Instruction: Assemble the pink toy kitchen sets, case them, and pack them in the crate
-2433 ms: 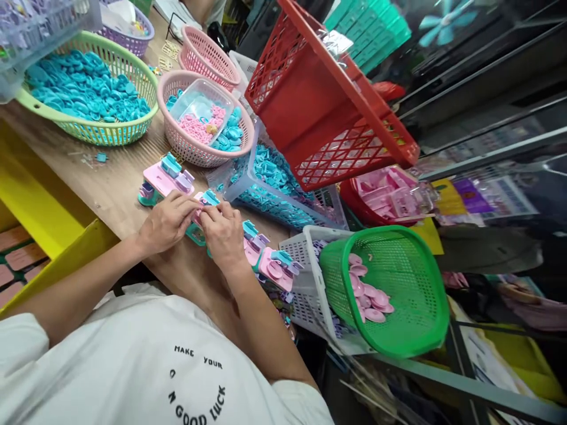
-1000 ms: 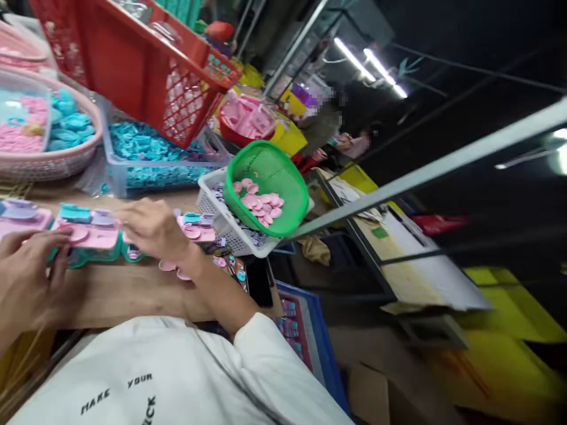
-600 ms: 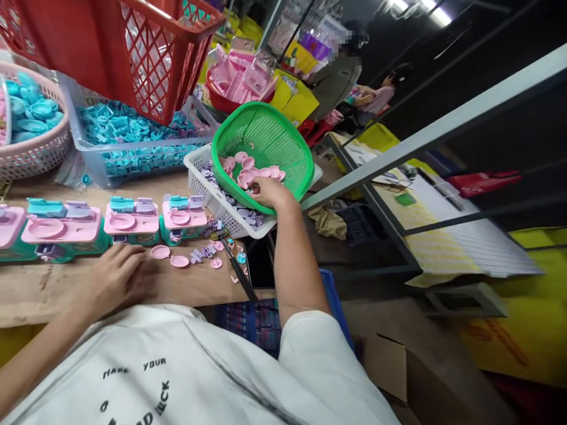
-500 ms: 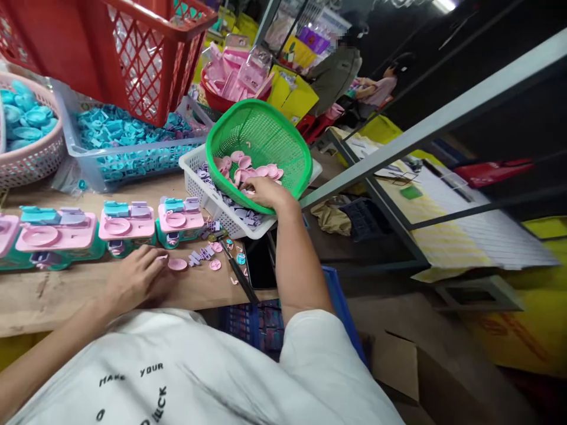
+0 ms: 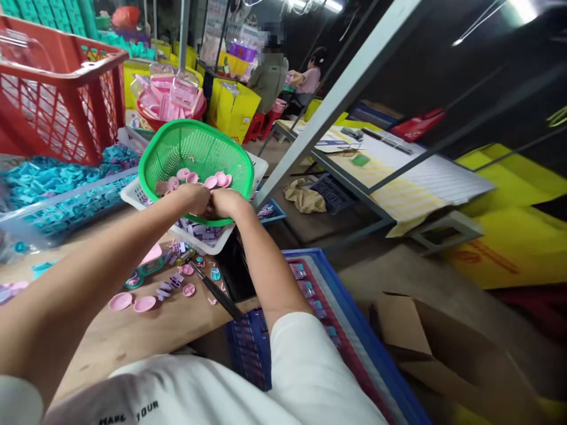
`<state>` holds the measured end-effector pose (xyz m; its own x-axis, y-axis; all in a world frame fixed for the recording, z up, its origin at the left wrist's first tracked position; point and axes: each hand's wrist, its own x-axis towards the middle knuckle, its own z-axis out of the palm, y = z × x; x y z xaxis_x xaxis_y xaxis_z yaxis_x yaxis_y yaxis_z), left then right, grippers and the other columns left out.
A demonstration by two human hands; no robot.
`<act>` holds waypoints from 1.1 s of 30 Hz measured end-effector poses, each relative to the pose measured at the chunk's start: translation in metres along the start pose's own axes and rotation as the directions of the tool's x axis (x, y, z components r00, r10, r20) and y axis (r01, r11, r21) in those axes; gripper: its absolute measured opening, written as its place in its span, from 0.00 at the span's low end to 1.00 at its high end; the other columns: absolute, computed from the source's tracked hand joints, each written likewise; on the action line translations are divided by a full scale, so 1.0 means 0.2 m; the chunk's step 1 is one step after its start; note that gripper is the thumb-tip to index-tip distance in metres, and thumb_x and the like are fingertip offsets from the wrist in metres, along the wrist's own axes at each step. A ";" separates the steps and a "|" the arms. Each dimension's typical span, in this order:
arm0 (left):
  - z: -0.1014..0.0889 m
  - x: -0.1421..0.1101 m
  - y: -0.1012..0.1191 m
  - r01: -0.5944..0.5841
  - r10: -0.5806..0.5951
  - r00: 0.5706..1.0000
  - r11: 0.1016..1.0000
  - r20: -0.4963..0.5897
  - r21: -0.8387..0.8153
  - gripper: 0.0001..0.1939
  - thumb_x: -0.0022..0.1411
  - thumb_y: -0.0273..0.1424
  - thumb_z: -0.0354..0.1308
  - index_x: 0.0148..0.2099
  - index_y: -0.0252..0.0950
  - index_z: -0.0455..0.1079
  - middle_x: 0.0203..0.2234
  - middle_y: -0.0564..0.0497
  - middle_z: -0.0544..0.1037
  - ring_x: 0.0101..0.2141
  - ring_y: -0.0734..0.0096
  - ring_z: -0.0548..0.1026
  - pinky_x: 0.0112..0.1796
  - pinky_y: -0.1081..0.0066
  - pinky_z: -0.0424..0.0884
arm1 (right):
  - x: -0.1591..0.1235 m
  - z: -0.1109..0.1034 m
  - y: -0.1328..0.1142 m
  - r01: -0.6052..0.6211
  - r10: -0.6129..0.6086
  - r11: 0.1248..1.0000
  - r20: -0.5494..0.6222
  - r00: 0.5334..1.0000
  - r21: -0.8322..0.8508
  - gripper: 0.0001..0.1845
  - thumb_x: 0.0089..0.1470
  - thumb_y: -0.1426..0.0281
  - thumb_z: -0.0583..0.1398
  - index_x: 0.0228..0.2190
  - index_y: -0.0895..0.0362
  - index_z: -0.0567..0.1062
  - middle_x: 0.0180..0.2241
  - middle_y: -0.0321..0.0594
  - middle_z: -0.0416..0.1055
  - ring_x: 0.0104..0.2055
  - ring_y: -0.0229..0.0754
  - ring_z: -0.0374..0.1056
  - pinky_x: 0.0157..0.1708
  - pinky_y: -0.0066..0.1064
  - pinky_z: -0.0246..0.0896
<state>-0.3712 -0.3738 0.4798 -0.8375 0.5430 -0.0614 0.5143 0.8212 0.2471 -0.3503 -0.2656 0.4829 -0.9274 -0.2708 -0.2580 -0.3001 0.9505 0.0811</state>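
Note:
Both my hands are together inside the near rim of a green mesh basket (image 5: 153, 154) holding pink oval pieces (image 5: 192, 177). My left hand (image 5: 197, 199) reaches across with its fingers curled down; what they hold is hidden. Touching or nearly touching it, my right hand (image 5: 225, 203) is closed too, its fingertips out of sight among the pieces. Beneath the basket sits a white tray (image 5: 132, 195) of small purple parts (image 5: 206, 231). On the table, two pink oval pieces (image 5: 144, 304) lie near my left forearm.
Loose purple clips, small discs, a black-handled tool (image 5: 224, 298) and a dark phone (image 5: 234, 268) lie by the tray. Left are a clear bin (image 5: 66, 206) of blue parts and a red crate (image 5: 95, 65). A metal post (image 5: 310, 136) rises at right. Two people are farther back.
My left hand has left the table beside the pink oval pieces and joined my right hand in the green basket. The view has swung to the right.

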 end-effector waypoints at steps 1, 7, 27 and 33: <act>0.01 0.02 0.00 0.012 -0.012 1.000 1.000 0.021 0.023 0.16 0.48 0.25 0.65 0.41 0.28 0.80 0.32 0.36 0.81 0.43 0.46 0.78 0.46 0.61 0.70 | 0.00 0.00 0.01 0.013 -0.013 1.000 -0.009 1.000 0.009 0.18 0.58 0.69 0.63 0.49 0.61 0.79 0.51 0.57 0.78 0.55 0.53 0.74 0.51 0.34 0.67; -0.07 -0.05 -0.06 0.096 -0.102 0.993 0.989 0.053 0.112 0.15 0.57 0.33 0.61 0.44 0.31 0.80 0.35 0.40 0.81 0.39 0.57 0.78 0.39 0.69 0.68 | -0.02 0.01 0.08 0.075 -0.061 0.987 -0.100 0.993 0.142 0.12 0.58 0.71 0.63 0.43 0.60 0.80 0.46 0.54 0.79 0.49 0.54 0.76 0.45 0.35 0.68; -0.15 -0.76 -0.03 -0.086 -0.229 0.959 0.322 -0.166 -0.943 0.23 0.54 0.45 0.73 0.32 0.34 0.66 0.23 0.55 0.70 0.24 0.81 0.67 0.25 0.78 0.62 | -0.12 0.03 0.06 0.297 -0.246 0.898 -0.189 0.951 0.325 0.11 0.57 0.74 0.63 0.42 0.56 0.82 0.44 0.43 0.80 0.46 0.44 0.74 0.45 0.28 0.64; 0.25 -1.26 -0.05 0.300 -0.300 0.910 -0.004 0.287 -0.954 0.26 0.50 0.50 0.73 0.36 0.34 0.71 0.21 0.58 0.63 0.19 0.86 0.53 0.18 0.79 0.44 | 0.01 0.06 0.02 0.235 -0.235 0.971 -0.008 0.972 0.043 0.09 0.53 0.78 0.65 0.37 0.59 0.84 0.41 0.48 0.82 0.43 0.49 0.75 0.40 0.31 0.62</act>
<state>-0.1557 -0.5103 0.4445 -0.8631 0.2978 -0.4079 -0.4295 -0.0078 0.9030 -0.3501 -0.2604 0.4716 -0.8328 -0.4875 -0.2623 -0.4995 0.8660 -0.0234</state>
